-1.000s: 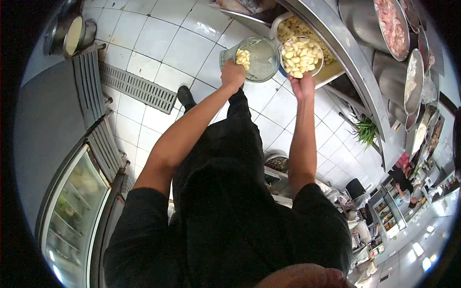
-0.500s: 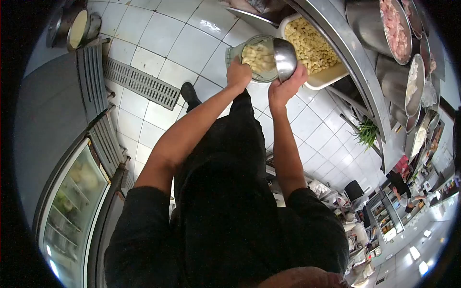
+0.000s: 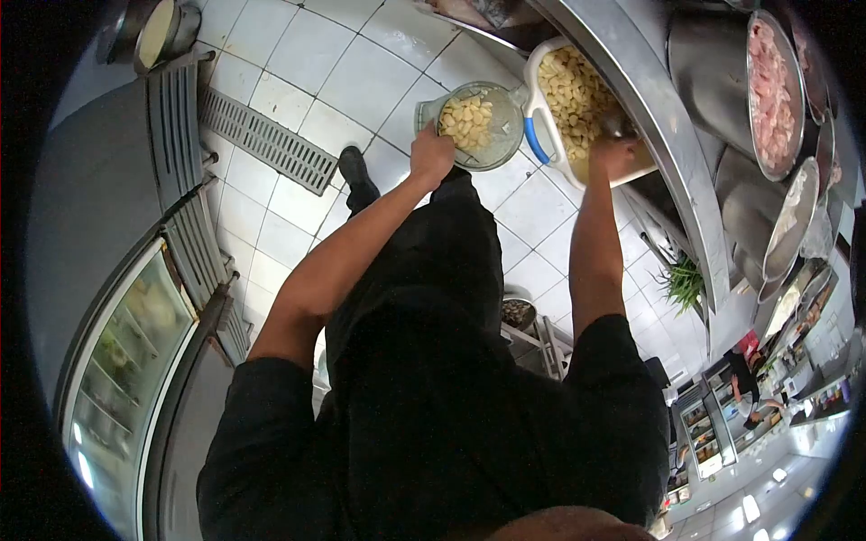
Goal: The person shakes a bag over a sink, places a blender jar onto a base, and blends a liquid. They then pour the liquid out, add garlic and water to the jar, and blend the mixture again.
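The long steel counter (image 3: 663,135) is running from 12 o'clock down to 3 o'clock. Big metal bowls (image 3: 776,90) are sitting on it at 2 o'clock, and one is showing pink food. The white floor tiles (image 3: 361,81) are filling the top, with a metal drain grate (image 3: 266,140) at 10 o'clock.

Just under the counter edge, at 1 o'clock, a white tub (image 3: 577,95) is holding lots of pale yellow pieces. It is looking full, so I think it is heavy. It has a blue handle (image 3: 534,144) on its rim, and that is looking like the best place to grab it.

The right hand (image 3: 618,149) is reaching into the tub at its near end. Its fingers are hidden, so I cannot tell if it is gripping anything.

At 12 o'clock, beside the tub, the left hand (image 3: 431,153) is wrapping tight around the clear jug (image 3: 474,124) from below. The jug is partly full of the same pieces (image 3: 466,119). It is see-through and smooth, so it may be slippery and could crack if dropped. The pieces are looking small, firm and light.
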`<action>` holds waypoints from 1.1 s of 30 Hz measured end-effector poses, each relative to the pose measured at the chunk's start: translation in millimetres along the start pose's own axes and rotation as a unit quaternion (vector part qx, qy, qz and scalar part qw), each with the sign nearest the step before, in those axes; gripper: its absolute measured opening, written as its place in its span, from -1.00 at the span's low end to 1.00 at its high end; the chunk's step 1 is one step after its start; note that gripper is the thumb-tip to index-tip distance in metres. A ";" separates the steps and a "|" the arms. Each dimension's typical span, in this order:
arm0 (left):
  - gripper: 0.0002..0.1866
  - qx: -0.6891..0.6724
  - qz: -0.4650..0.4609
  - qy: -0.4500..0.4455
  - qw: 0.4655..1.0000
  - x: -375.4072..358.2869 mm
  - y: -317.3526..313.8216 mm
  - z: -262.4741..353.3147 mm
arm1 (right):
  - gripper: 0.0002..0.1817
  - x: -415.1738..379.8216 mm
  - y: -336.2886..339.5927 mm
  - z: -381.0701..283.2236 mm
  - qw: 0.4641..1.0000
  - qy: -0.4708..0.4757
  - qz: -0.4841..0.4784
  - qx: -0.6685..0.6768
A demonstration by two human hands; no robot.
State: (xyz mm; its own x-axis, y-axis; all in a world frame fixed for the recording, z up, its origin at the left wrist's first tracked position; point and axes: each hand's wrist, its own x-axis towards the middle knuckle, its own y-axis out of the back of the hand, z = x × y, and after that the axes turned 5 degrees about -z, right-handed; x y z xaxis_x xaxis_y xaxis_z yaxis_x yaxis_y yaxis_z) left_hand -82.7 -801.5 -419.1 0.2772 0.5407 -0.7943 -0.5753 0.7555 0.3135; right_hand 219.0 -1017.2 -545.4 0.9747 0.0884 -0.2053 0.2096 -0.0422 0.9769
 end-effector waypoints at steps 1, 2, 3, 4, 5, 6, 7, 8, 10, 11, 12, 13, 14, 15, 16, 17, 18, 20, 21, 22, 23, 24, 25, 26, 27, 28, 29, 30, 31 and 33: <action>-0.52 0.009 0.005 0.003 1.000 -2.3 -2.0 3.2 | 0.01 3.4 -9.1 -22.3 0.998 -0.024 -0.054 0.038; -0.51 0.017 0.011 0.004 1.000 -2.3 -3.7 6.1 | 0.02 3.5 -15.4 -46.1 0.990 -0.047 -0.106 0.077; -0.52 0.004 0.008 0.009 1.000 1.4 -5.5 4.5 | 0.02 0.2 -19.8 -62.7 0.978 -0.070 -0.156 0.116; -0.52 -0.009 0.003 0.014 1.000 4.0 -8.5 3.0 | -0.01 -6.9 -20.1 -70.9 0.971 -0.060 -0.163 0.163; -0.52 -0.024 0.000 0.017 1.000 9.0 -12.0 1.2 | -0.04 -10.9 -20.1 -79.5 0.962 -0.047 -0.168 0.209; -0.52 -0.032 -0.007 0.001 0.999 14.6 -13.8 -0.2 | -0.16 -7.4 -37.1 -81.6 0.961 -0.001 -0.148 0.234; -0.53 -0.037 -0.015 -0.013 0.999 17.3 -15.6 -4.6 | -0.28 -3.7 -54.3 -83.5 0.957 0.046 -0.130 0.257; -0.53 -0.040 -0.026 -0.025 0.999 19.1 -18.7 -10.8 | -0.37 12.7 -89.5 -62.8 0.947 0.091 -0.174 0.255; -0.54 -0.048 -0.014 -0.025 0.998 24.2 -23.3 -12.3 | -0.57 31.0 -102.5 -45.8 0.877 0.063 -0.283 0.384; -0.53 -0.058 -0.015 -0.027 0.998 21.7 -24.4 -9.5 | -0.67 25.3 -80.7 -52.5 0.791 -0.035 -0.325 0.517; -0.53 -0.070 -0.013 -0.027 0.997 16.9 -22.1 -4.6 | -0.75 23.9 -67.4 -54.0 0.701 -0.138 -0.338 0.612; -0.56 -0.048 0.003 -0.032 0.998 10.9 -18.9 -1.1 | -0.77 35.1 -67.4 -36.4 0.653 -0.122 -0.414 0.622; -0.59 -0.026 0.016 -0.038 0.999 1.2 -14.8 8.8 | -0.78 33.6 -57.6 -27.2 0.602 -0.105 -0.483 0.628; -0.61 -0.005 0.028 -0.049 0.998 -3.1 -12.5 18.2 | -0.74 29.2 -50.4 -21.5 0.574 -0.134 -0.458 0.665; -0.61 0.014 0.030 -0.058 0.998 -0.3 -12.0 18.4 | -0.72 26.5 -42.3 -18.3 0.594 -0.150 -0.435 0.660; -0.61 0.035 0.032 -0.064 0.997 4.0 -11.9 11.6 | -0.71 15.2 -24.8 -19.2 0.614 -0.169 -0.412 0.652; -0.61 0.055 0.034 -0.071 0.995 7.1 -10.6 6.5 | -0.69 9.5 -16.6 -14.9 0.632 -0.187 -0.388 0.644; -0.54 0.021 -0.013 -0.056 0.998 12.6 -8.2 -0.3 | -0.68 -0.3 -9.3 -3.1 0.599 -0.159 -0.383 0.685; -0.50 0.005 -0.036 -0.048 0.998 9.7 -5.9 0.5 | -0.67 -6.7 -8.0 4.3 0.582 -0.144 -0.380 0.704; -0.50 -0.011 -0.045 -0.036 0.998 7.6 -4.6 2.7 | -0.65 -11.9 -6.2 10.5 0.577 -0.134 -0.375 0.714; -0.50 -0.027 -0.052 -0.023 0.998 2.8 -0.7 7.3 | -0.63 -21.0 -2.0 15.0 0.571 -0.123 -0.371 0.722; -0.50 -0.043 -0.059 -0.010 0.997 -1.8 2.5 10.5 | -0.61 -32.2 4.8 19.1 0.565 -0.113 -0.367 0.731; -0.51 -0.046 -0.044 -0.012 0.998 -0.9 1.9 7.9 | -0.54 -58.7 35.0 -1.1 0.507 -0.175 -0.324 0.780; -0.52 -0.050 -0.030 -0.015 0.998 3.7 -1.9 1.3 | -0.52 -74.4 48.8 -5.8 0.525 -0.156 -0.322 0.773; -0.52 -0.055 -0.016 -0.017 0.998 3.8 -3.4 1.3 | -0.50 -86.3 60.2 -7.5 0.543 -0.138 -0.319 0.764; -0.54 -0.032 -0.015 -0.020 0.999 6.1 -4.1 2.0 | -0.48 -99.5 69.9 -10.3 0.562 -0.119 -0.317 0.755; -0.56 -0.009 -0.014 -0.022 1.000 4.9 -3.8 4.7 | -0.46 -122.1 95.0 -26.9 0.539 -0.127 -0.304 0.775; -0.57 0.015 -0.014 -0.022 1.000 0.8 -4.1 5.0 | -0.45 -141.8 110.7 -36.5 0.550 -0.112 -0.286 0.776; -0.58 0.009 -0.007 -0.013 1.000 -4.5 -3.3 8.5 | -0.44 -158.2 121.8 -45.7 0.560 -0.096 -0.270 0.777; -0.60 -0.003 0.007 0.005 1.000 -13.5 -3.7 15.3 | -0.42 -178.9 128.3 -56.3 0.567 -0.051 -0.256 0.781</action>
State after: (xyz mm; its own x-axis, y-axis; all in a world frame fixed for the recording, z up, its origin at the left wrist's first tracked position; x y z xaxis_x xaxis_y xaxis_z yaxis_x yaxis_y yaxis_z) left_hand -72.6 -805.9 -401.6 0.2619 0.5473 -0.7949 -0.5832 0.7460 0.3215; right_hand 67.2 -982.5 -380.0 0.7381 0.4328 -0.5176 0.2026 -0.8739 -0.4418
